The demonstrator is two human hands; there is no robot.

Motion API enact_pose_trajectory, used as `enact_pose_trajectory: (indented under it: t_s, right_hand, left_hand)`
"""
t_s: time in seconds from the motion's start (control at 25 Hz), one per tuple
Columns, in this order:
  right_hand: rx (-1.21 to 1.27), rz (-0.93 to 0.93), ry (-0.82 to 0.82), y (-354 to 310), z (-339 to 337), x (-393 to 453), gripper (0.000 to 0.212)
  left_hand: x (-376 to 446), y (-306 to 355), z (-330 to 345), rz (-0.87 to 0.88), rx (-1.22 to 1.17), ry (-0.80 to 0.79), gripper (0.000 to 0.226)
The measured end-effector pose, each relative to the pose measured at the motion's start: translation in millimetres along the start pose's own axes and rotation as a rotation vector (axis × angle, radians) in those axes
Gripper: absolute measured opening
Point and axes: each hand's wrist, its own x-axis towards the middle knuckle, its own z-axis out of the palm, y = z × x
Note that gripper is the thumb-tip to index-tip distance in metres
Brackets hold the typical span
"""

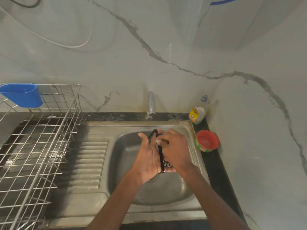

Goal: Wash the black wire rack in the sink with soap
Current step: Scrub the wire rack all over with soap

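The black wire rack (160,151) stood on its edge over the sink (187,130), between the two hands. The left hand (147,156) lay flat against it with straight fingers, supporting it. The right hand (174,146) had its fingers curled on the rack's other side, with something pale at the fingertips, perhaps foam. This looked like the soaping step; next, probably, a rinse under the tap (150,105), where no running water could be seen. Most of the rack was hidden behind the hands, and whether the right hand held a sponge could not be told.
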Motion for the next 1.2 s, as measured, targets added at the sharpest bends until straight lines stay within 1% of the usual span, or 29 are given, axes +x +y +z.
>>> enact_pose_trajectory:
  t_s: [0.08,0.16,0.24,0.32,0.36,0.4,0.48,0.56,0.6,0.64,0.68,0.76,0.84,0.88,0.92,1.04,1.08,1.12,1.16,1.2]
  right_hand:
    - [0.073,0.013,0.023,2,-1,-1,0.025]
    - [0.084,0.014,0.005,1,-2,-4,0.024]
    - [0.058,0.052,0.043,2,-2,-2,0.021]
    - [-0.048,-0.033,-0.015,3,1,-6,0.020]
    - [-0.053,-0.071,-0.045,5,4,-11,0.020]
    - [-0.027,-0.069,-0.037,5,3,-14,0.020]
    - [0.020,-0.025,0.036,3,2,-12,0.020]
    - [0.021,-0.076,0.075,-1,2,-8,0.020]
    - [0.051,-0.058,0.104,-3,1,-5,0.019]
    - [0.116,0.004,0.127,-6,-2,-2,0.017]
    - [0.189,0.059,0.116,-10,-4,1,0.016]
    - [0.299,0.059,0.058,-17,-4,2,0.016]
    - [0.357,0.092,0.073,-24,-4,-2,0.017]
    - [0.343,0.101,0.082,-26,-4,-6,0.018]
    - [0.292,0.085,0.056,-26,-3,-13,0.019]
    - [0.120,-0.002,-0.070,-18,4,-31,0.024]
    - [0.094,0.008,-0.060,-18,4,-30,0.025]
    - [0.073,0.029,-0.016,-17,5,-26,0.025]
    - [0.026,0.026,0.025,-16,4,-21,0.025]
    - [-0.037,-0.010,0.030,-17,3,-19,0.023]
  left_hand:
    - [-1,2,-1,0.007,0.016,-0.016,0.097]
    - [-2,3,-3,0.012,-0.007,-0.029,0.097]
    - [-1,3,-2,0.016,-0.006,-0.031,0.097]
    - [1,3,-3,0.030,-0.026,0.000,0.098]
    - [2,2,-4,0.038,-0.036,0.017,0.098]
    - [3,2,-5,0.043,-0.043,0.022,0.096]
    - [3,2,-6,0.039,-0.074,-0.001,0.094]
    - [3,1,-5,0.049,-0.079,0.007,0.094]
    - [3,0,-4,0.051,-0.051,0.017,0.095]
    - [3,0,-3,0.050,-0.028,0.017,0.097]
    - [3,0,-3,0.051,-0.019,0.017,0.099]
    - [2,0,-1,0.072,-0.023,0.049,0.099]
    - [3,-1,-1,0.093,-0.052,0.076,0.095]
    - [2,1,-1,0.114,-0.085,0.088,0.094]
    - [2,2,-3,0.137,-0.122,0.108,0.091]
    - [-3,3,-5,0.160,-0.205,0.142,0.087]
    - [-3,2,-4,0.162,-0.197,0.142,0.089]
    - [-4,2,-3,0.157,-0.169,0.138,0.090]
    - [-4,1,-2,0.154,-0.142,0.132,0.091]
    - [-4,-1,-1,0.149,-0.132,0.120,0.090]
